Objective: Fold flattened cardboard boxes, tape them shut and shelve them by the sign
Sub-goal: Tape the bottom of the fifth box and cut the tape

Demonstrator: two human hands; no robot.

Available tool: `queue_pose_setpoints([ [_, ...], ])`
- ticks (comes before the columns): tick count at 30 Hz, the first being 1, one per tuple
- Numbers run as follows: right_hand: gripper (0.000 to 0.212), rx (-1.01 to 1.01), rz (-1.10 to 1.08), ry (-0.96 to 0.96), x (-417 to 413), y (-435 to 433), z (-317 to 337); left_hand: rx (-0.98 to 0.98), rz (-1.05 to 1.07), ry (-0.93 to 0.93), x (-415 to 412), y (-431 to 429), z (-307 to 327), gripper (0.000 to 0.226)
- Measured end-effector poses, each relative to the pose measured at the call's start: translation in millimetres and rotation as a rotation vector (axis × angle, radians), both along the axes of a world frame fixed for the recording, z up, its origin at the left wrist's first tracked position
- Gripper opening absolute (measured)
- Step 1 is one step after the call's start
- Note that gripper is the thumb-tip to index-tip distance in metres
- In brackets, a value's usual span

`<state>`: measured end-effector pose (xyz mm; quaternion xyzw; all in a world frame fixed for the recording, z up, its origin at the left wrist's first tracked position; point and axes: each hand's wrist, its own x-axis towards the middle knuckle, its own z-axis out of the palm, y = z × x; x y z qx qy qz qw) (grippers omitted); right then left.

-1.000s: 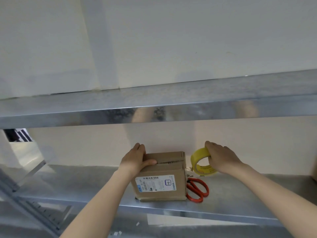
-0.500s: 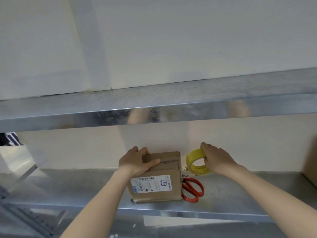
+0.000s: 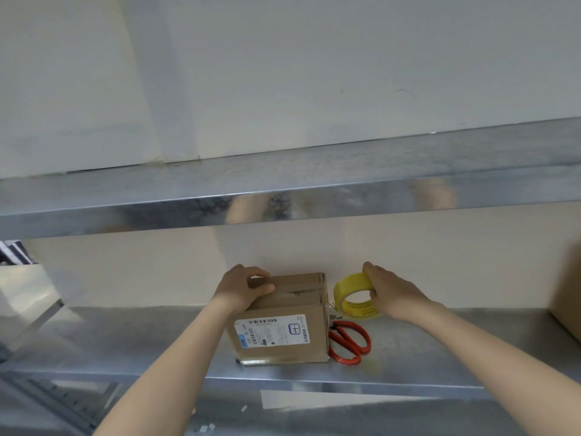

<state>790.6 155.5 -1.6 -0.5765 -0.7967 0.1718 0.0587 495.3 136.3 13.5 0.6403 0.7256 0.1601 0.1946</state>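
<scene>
Brown cardboard makes up the small box (image 3: 279, 325) that stands on the lower metal shelf (image 3: 125, 341), seen from the head camera, close to the pale wall behind it. Its flaps are folded shut, with clear tape along the top seam, and a white label with a barcode covers much of the front face. The left hand (image 3: 242, 287) grips the box at its top left corner, fingers curled over the far edge and thumb lying across the top. Just to the right of the box, the right hand (image 3: 390, 291) holds a yellow tape roll (image 3: 349, 297) standing on edge on the shelf, fingers wrapped over its rim. Whether a strand of tape runs from roll to box is too fine to tell. Red-handled scissors (image 3: 352, 341) lie flat on the shelf, touching the box's right side, in front of the roll. An upper shelf (image 3: 283, 190) crosses the view above, its front lip reflecting both arms. Part of another cardboard box (image 3: 567, 294) shows at the far right edge.
</scene>
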Motion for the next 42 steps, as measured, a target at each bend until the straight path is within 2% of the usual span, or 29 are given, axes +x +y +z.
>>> queue_pose_setpoints([
  [3,0.019,0.006,0.001,-0.021,-3.3,-0.2,0.1,0.069,-0.020,0.006,14.7,-2.5,2.1,0.024],
  [7,0.019,-0.014,-0.016,0.014,-1.7,0.1,0.9,0.016,0.039,-0.094,33.3,-3.0,6.2,0.017],
  [10,0.020,-0.039,-0.029,0.095,0.8,-0.9,-0.2,-0.020,0.045,0.035,44.8,-1.0,8.5,0.045],
  [16,0.024,-0.047,-0.160,0.238,7.0,-3.5,-13.3,-0.049,-0.062,0.173,49.5,10.9,-0.7,0.080],
  [17,0.026,-0.051,-0.187,0.242,7.0,-4.6,-15.8,-0.054,-0.073,0.204,49.5,12.9,-1.3,0.080],
  [20,0.033,-0.068,-0.242,0.238,2.0,-8.1,-25.0,-0.075,-0.107,0.239,43.6,16.9,0.2,0.069],
  [25,0.032,-0.090,-0.192,0.237,-16.1,-12.6,-31.4,-0.142,-0.106,0.151,21.9,15.3,4.6,0.052],
  [28,0.037,-0.102,-0.170,0.241,-19.6,-13.3,-32.5,-0.037,-0.141,0.023,29.2,10.5,1.8,0.037],
  [30,0.044,-0.119,-0.156,0.263,-15.3,-10.8,-34.6,0.022,-0.158,0.003,39.1,5.7,-2.4,0.029],
  [33,0.058,-0.187,-0.118,0.272,-9.6,-10.8,-37.5,0.031,-0.064,0.021,47.2,0.9,-6.9,0.021],
  [35,0.063,-0.210,-0.077,0.192,-5.9,-11.2,-44.3,0.024,0.005,-0.006,51.3,-2.6,-4.5,0.013],
  [36,0.062,-0.208,-0.048,0.134,-3.7,-10.8,-48.0,0.025,0.034,-0.008,53.5,-3.9,-3.7,0.007],
  [37,0.057,-0.211,-0.017,0.071,-1.8,-9.6,-51.8,0.033,0.051,0.013,56.7,-5.6,-3.4,0.012],
  [40,0.018,-0.211,0.072,0.005,-0.2,-12.3,-61.7,0.063,0.101,0.107,68.3,-17.4,-4.6,0.029],
  [41,0.017,-0.218,0.077,0.019,-0.8,-13.6,-65.9,0.082,0.117,0.107,71.5,-21.7,-6.3,0.030],
  [42,0.028,-0.222,0.077,0.027,-1.7,-14.6,-70.4,0.103,0.136,0.100,74.8,-25.9,-7.8,0.032],
])
